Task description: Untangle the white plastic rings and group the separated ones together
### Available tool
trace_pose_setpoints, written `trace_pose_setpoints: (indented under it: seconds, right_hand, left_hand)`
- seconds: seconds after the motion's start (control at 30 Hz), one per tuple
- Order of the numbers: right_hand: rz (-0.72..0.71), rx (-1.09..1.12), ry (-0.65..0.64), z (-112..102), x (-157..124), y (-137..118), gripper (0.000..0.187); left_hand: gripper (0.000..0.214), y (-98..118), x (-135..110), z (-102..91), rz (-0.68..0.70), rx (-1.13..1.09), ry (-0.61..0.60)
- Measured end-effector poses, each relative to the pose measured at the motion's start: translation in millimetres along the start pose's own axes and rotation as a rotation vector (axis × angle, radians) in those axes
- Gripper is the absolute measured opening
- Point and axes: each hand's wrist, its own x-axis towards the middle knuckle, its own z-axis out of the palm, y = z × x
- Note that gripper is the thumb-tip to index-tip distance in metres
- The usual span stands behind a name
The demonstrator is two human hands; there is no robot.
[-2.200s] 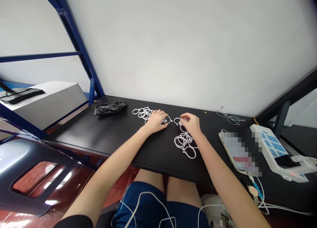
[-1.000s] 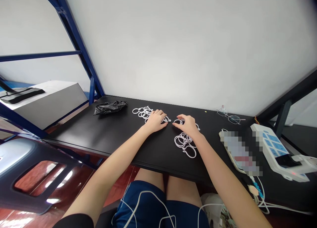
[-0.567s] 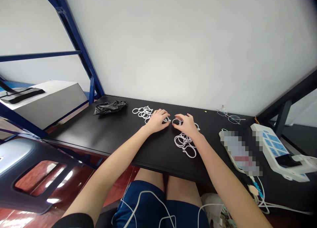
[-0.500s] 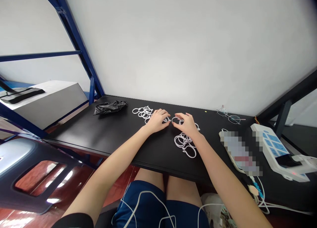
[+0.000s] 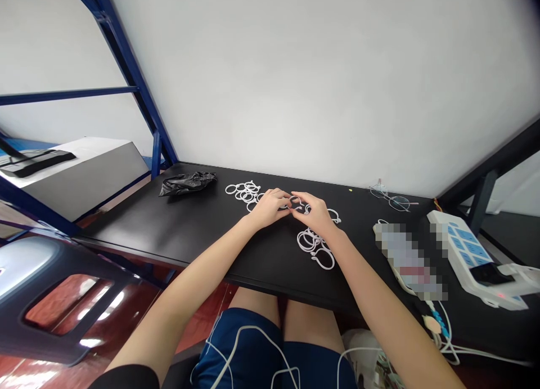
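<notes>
My left hand (image 5: 270, 209) and my right hand (image 5: 317, 214) meet over the black table (image 5: 202, 231), fingertips nearly touching. Between them is a white curtain ring (image 5: 300, 199), pinched by my right thumb and fingers. My left fingers are closed at its left side, partly covering what they grip. More white curtain rings (image 5: 244, 193) lie in a loose cluster left of my left hand. Another pile of curtain rings (image 5: 310, 240) rests below my right hand, partly hidden by the wrist.
A crumpled black plastic bag (image 5: 188, 183) lies at the left back. Glasses (image 5: 399, 203) rest near the wall. To the right are a phone (image 5: 407, 262) with a cable and a white power strip (image 5: 468, 254). A blue metal frame (image 5: 130, 68) rises at left.
My right hand has moved slightly left with the ring, closing the gap to my left fingertips. The ring piles and the other objects have stayed put.
</notes>
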Motion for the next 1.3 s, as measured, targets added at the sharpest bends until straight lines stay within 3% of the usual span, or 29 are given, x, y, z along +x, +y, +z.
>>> trace_pose_setpoints:
  seconds: [0.17, 0.43, 1.3]
  right_hand:
    - [0.016, -0.005, -0.015, -2.5, 0.1, 2.2, 0.037]
    - [0.044, -0.078, 0.007, -4.5, 1.0, 7.4, 0.012]
    - [0.022, -0.063, 0.062, -4.0, 0.0, 9.8, 0.007]
  left_hand:
    - [0.016, -2.1, -0.4, 1.3, -0.004, -0.01, 0.021]
    - [0.004, -0.4, 0.1, -2.8, -0.017, -0.011, 0.022]
    - [0.022, 0.4, 0.8, -1.7, -0.054, -0.011, 0.056]
